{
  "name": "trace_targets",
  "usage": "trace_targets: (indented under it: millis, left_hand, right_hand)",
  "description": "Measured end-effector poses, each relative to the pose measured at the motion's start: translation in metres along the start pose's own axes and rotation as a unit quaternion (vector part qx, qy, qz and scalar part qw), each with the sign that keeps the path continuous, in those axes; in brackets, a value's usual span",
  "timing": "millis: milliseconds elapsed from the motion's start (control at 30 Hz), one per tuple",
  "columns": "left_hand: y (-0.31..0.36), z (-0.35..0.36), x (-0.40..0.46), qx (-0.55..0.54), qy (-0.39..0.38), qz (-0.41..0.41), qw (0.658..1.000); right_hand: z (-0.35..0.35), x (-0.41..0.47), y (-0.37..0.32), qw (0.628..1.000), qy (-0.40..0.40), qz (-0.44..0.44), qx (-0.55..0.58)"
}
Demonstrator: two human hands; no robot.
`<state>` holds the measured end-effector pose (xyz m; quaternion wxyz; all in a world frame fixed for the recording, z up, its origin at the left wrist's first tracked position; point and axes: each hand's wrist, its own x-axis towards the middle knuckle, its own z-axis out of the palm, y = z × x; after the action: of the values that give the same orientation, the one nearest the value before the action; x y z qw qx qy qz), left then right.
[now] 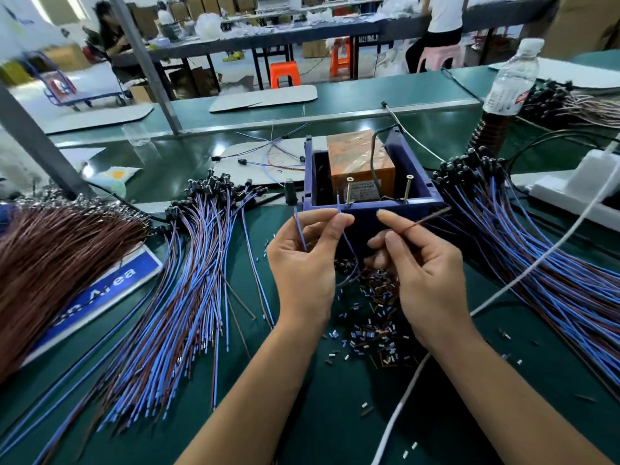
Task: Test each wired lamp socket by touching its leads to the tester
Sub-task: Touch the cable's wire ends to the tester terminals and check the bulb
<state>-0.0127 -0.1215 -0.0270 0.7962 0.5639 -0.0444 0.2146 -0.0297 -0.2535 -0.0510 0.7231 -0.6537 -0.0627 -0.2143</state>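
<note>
Left hand (pixel 303 263) pinches the blue lead (pixel 339 204) between thumb and forefinger, its tip touching the left screw (pixel 349 191) of the tester (pixel 360 169). Right hand (pixel 419 263) pinches the brown lead (pixel 432 218), its tip short of the right screw (pixel 408 187). Black lamp socket (pixel 290 193) stands just left of the tester's blue tray (pixel 432 196).

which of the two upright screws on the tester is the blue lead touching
The left screw, nearest the left hand: the blue lead that hand pinches rises beside it. The right screw stands alone; actual contact isn't clear.
</note>
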Motion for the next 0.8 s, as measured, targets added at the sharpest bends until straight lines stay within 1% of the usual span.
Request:
trace_targets:
  millis: [67, 167, 267, 433, 800]
  left_hand:
    - [-0.004, -0.002, 0.0, 0.02, 0.006, 0.01, 1.0]
    - [-0.007, -0.004, 0.001, 0.059, 0.022, 0.032, 0.998]
    - [-0.01, -0.003, 0.002, 0.088, 0.033, 0.048, 0.994]
    - [-0.01, 0.002, 0.001, 0.091, 0.038, 0.048, 0.994]
    - [-0.012, 0.001, 0.004, 0.11, 0.026, 0.071, 0.991]
  right_hand:
    - [-0.001, -0.002, -0.003, 0.998, 0.028, -0.028, -0.042]
    - [-0.004, -0.004, -0.006, 0.993, 0.068, -0.05, -0.076]
    - [-0.006, -0.004, -0.005, 0.986, 0.107, -0.055, -0.115]
    - [-0.009, 0.0, -0.005, 0.976, 0.157, -0.046, -0.141]
    - [-0.007, -0.001, -0.009, 0.976, 0.156, -0.03, -0.152]
